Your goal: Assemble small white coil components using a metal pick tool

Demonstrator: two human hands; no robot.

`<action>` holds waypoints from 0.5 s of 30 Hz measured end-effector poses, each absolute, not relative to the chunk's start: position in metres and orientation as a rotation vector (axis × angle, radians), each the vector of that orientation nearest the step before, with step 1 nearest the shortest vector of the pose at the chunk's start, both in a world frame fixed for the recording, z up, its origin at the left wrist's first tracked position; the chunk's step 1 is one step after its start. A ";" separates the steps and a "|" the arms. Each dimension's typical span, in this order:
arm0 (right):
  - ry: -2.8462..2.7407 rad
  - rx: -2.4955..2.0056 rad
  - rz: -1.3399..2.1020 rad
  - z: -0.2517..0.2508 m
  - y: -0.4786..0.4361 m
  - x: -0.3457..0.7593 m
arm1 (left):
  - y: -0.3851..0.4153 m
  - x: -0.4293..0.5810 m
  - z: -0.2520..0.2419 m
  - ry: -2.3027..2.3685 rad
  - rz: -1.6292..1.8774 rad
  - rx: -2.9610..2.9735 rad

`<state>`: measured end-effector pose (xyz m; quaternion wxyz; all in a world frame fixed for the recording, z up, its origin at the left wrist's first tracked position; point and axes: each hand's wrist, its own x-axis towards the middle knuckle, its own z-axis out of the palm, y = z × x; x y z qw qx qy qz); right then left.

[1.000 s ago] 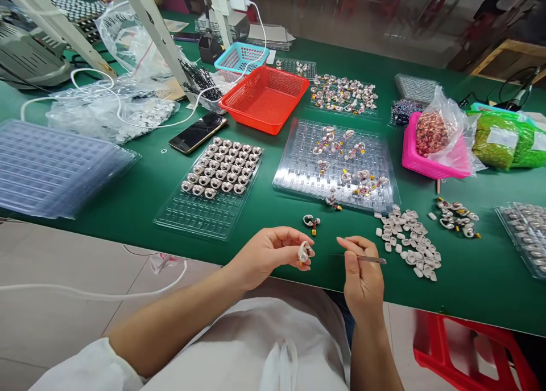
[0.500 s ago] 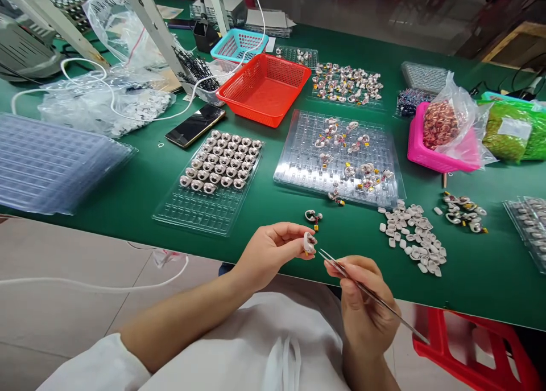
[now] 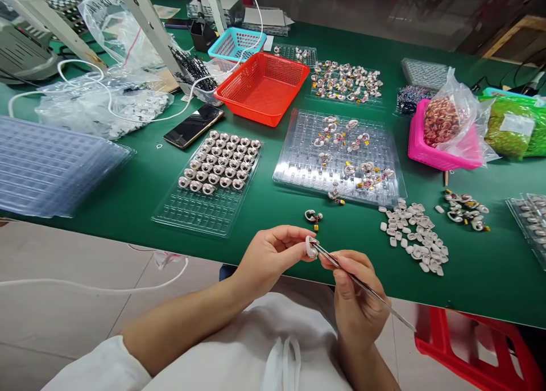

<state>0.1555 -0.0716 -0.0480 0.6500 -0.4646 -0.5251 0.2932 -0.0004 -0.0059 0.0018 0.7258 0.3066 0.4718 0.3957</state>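
Note:
Near the table's front edge, my left hand (image 3: 273,257) pinches a small white earbud-like shell (image 3: 311,247) between thumb and fingers. Metal tweezers (image 3: 362,285) lie in the closed grip of my right hand (image 3: 360,294), and their tips touch the open side of the shell. What the tips hold, if anything, is too small to make out. Just beyond my fingers rests a similar part (image 3: 314,215) with dark wires and a yellow tab. Loose white caps (image 3: 416,237) are heaped to the right, beside a cluster of wired parts (image 3: 467,212).
Finished-looking white shells fill rows of a clear tray (image 3: 196,212) at left. More wired parts lie on stacked clear trays (image 3: 298,152) ahead. Behind stand a red basket (image 3: 260,92), a blue basket (image 3: 236,44) and a phone (image 3: 194,126). A pink basket (image 3: 430,155) is at right.
My right hand has moved left and slightly up, bringing the tweezer tips from just beside the shell to its open side. The shell has turned a little in my left fingers.

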 end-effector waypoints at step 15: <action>-1.313 -0.921 0.752 -0.047 -0.071 0.166 | -0.007 -0.001 0.004 1.051 0.877 0.699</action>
